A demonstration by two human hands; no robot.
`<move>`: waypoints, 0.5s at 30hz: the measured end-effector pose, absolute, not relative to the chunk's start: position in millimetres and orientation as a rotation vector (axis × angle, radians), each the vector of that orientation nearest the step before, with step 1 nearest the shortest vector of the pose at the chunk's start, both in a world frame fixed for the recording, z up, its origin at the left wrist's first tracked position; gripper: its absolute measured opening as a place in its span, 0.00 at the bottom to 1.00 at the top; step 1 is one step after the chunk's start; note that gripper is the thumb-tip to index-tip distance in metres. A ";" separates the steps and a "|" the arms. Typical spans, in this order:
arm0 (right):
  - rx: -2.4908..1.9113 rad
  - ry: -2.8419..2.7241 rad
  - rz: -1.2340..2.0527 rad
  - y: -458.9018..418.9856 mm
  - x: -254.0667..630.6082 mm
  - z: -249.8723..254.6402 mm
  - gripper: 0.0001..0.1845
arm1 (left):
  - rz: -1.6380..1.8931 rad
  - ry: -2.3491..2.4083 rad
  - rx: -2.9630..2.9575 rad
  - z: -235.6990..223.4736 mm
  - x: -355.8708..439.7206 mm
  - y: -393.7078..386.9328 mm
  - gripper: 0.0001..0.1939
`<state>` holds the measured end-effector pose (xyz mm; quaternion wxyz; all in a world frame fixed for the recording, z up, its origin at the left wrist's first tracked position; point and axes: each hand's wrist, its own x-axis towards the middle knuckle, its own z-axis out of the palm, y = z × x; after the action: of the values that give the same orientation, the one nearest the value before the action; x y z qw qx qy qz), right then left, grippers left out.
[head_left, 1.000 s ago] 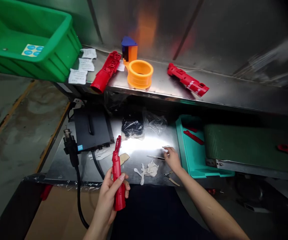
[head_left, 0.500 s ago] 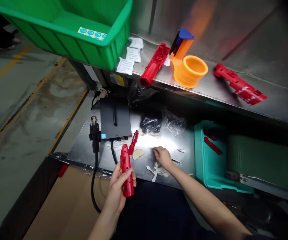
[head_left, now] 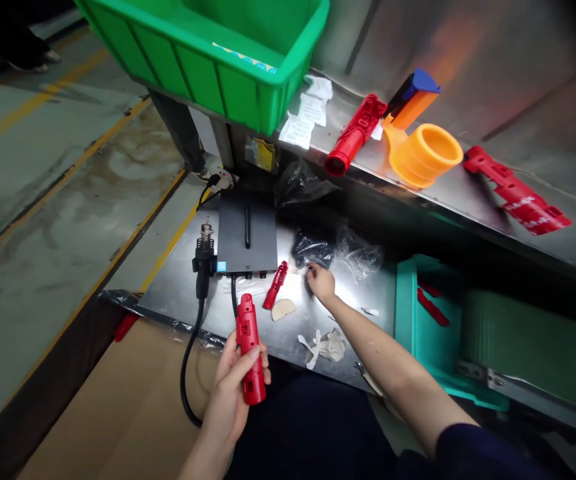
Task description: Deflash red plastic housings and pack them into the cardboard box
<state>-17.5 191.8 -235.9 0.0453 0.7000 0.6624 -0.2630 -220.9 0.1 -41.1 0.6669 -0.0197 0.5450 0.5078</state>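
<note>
My left hand (head_left: 233,393) is shut around a red plastic housing (head_left: 249,350), which stands upright above the fingers. On the steel table (head_left: 368,287), my right hand (head_left: 321,282) rests with its fingers bunched and nothing visible in them. A small red plastic part (head_left: 275,285) lies between the two hands, beside a cream-coloured flat piece (head_left: 283,309). Just beyond my right fingers sits a black plastic bag (head_left: 313,248).
A heat gun (head_left: 205,260) stands beside a black box unit (head_left: 247,233), its cord trailing over the table's front edge. White cloth (head_left: 325,347) lies nearby. A steel shelf (head_left: 468,193) above holds red housings and an orange ring. A teal tray (head_left: 418,320) stands right.
The view has swung left and tilted, so everything sits further right. My right hand has moved left across the table toward the black bag. My left hand still holds the housing.
</note>
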 end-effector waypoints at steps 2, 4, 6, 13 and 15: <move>2.148 2.006 -0.792 192.5 -20.2 -235.3 0.18 | 1.145 1.240 -0.046 -42.4 -222.3 -0.5 0.29; 2.164 1.988 -0.791 193.0 -21.9 -234.4 0.18 | 1.145 1.246 -0.048 -43.7 -223.1 -0.6 0.29; 2.180 1.972 -0.813 193.7 -22.1 -233.2 0.18 | 1.149 1.252 -0.057 -45.6 -223.7 -1.0 0.30; 2.250 1.879 -1.051 195.4 -15.0 -224.8 0.16 | 1.152 1.266 -0.082 -53.3 -227.0 -7.4 0.31; 2.274 1.838 -1.169 189.4 -15.3 -218.3 0.16 | 1.157 1.267 -0.073 -54.4 -228.2 -9.7 0.31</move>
<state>-15.3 189.4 -218.3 -0.0036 0.7221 0.5838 -0.3711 -228.2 -9.7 -54.4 0.6535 -0.0320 0.5584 0.5099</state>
